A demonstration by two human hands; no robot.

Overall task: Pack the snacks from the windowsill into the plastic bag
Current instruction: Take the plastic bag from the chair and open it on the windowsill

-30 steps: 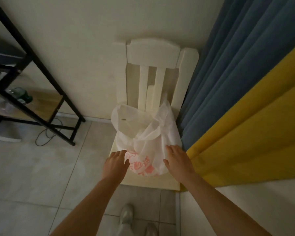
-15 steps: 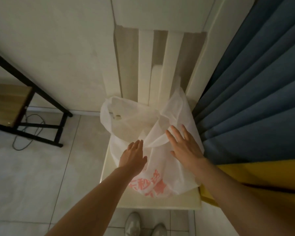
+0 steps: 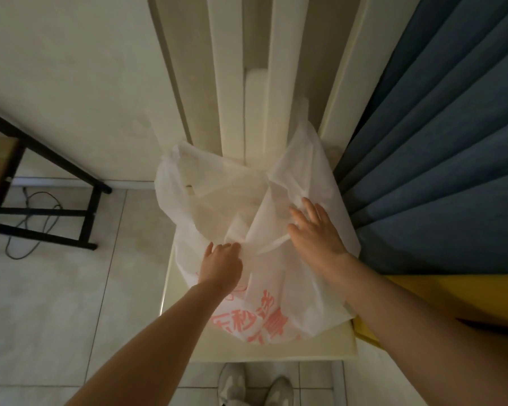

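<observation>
A white plastic bag (image 3: pixel 279 291) with red print stands on the seat of a cream wooden chair (image 3: pixel 276 351), its mouth slumped partly open. My left hand (image 3: pixel 220 266) grips the bag's front rim, fingers curled into a fold. Spread flat, my right hand (image 3: pixel 317 230) rests on the bag's right flap, just above a handle strip. No snacks or windowsill are in view, and what lies inside the bag is hidden.
The chair stands against the wall with its slatted back (image 3: pixel 255 83) behind the bag. A blue curtain (image 3: pixel 437 142) and yellow fabric (image 3: pixel 452 297) hang close on the right. A black-framed shelf (image 3: pixel 41 212) and a loose cable (image 3: pixel 33 224) stand on the tiled floor at left.
I have leaned in closer over the chair. Both hands moved up the bag from its lower front; the left hand now grips the rim and the right lies on the right flap.
</observation>
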